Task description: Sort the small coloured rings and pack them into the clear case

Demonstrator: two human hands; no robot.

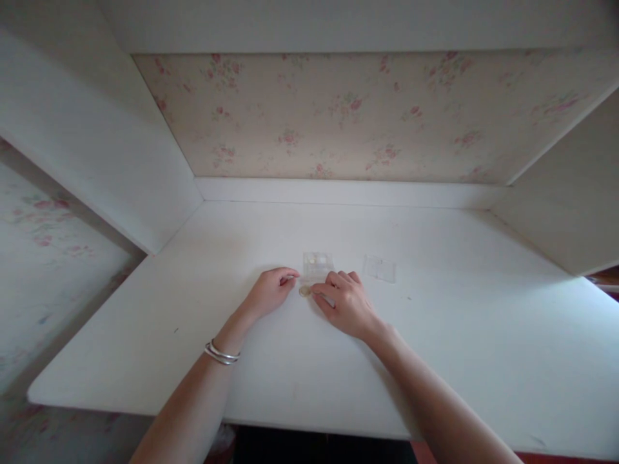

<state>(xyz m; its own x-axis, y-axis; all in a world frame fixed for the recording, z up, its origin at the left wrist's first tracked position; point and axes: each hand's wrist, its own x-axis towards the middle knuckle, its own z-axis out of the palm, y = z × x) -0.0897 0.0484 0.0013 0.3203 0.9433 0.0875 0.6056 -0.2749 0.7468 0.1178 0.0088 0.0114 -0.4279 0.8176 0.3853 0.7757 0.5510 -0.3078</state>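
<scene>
A small clear plastic box (318, 259) lies on the white tabletop just beyond my hands, with a few small pale pieces inside it. My left hand (271, 291) is closed in a pinch, its fingertips at the box's near left corner. Whatever those fingers hold is too small to make out. My right hand (347, 301) reaches in from the other side, thumb and index finger at a small round, yellowish, coin-like thing (304, 291) in front of the box. Its other fingers curl over the box's near right corner and hide it.
A flat clear plastic lid (380, 269) lies to the right of the box. The white table (290, 367) runs back to a low ledge, below flowered wallpaper. White side panels (140, 148) stand left and right. Small dark specks (176, 330) dot the tabletop.
</scene>
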